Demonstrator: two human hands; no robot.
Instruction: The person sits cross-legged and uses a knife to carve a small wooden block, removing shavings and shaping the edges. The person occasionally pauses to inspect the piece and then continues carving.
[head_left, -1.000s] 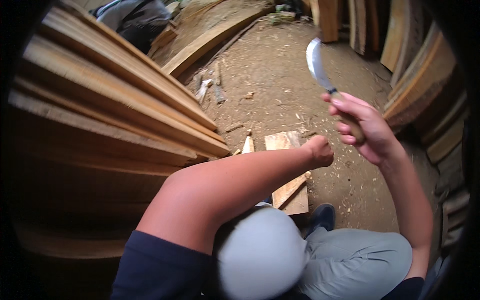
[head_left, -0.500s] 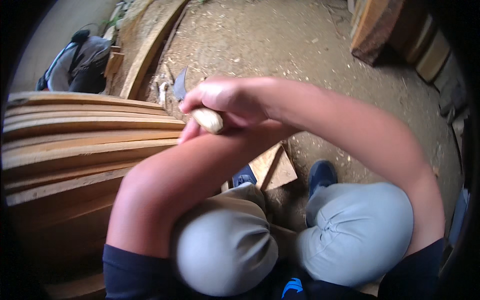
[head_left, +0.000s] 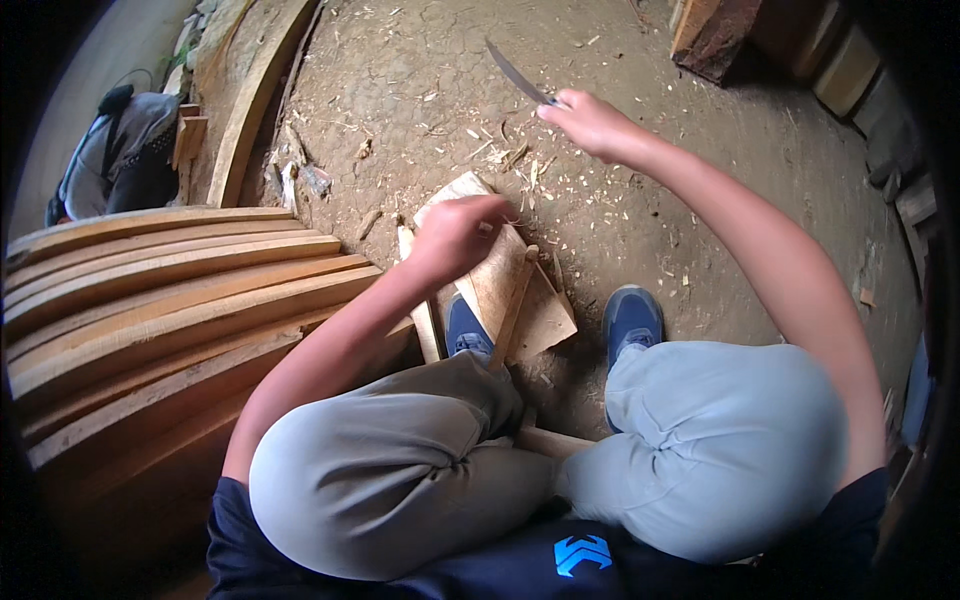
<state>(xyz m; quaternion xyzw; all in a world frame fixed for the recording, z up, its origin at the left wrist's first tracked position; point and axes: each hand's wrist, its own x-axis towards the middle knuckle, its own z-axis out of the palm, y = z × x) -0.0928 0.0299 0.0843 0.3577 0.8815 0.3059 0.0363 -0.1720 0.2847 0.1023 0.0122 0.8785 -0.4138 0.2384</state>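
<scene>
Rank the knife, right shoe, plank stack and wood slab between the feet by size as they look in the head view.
Largest to smallest, by area showing:
1. Plank stack
2. Wood slab
3. Right shoe
4. Knife, slim, its handle mostly hidden in the right hand

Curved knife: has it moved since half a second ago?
Yes: the curved knife, in the right hand, has moved rightward and forward, away from the stacked planks.

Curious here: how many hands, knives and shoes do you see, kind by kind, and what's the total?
Hands: 2 (left hand, right hand)
Knives: 1 (curved knife)
Shoes: 2 (left shoe, right shoe)
Total: 5
</scene>
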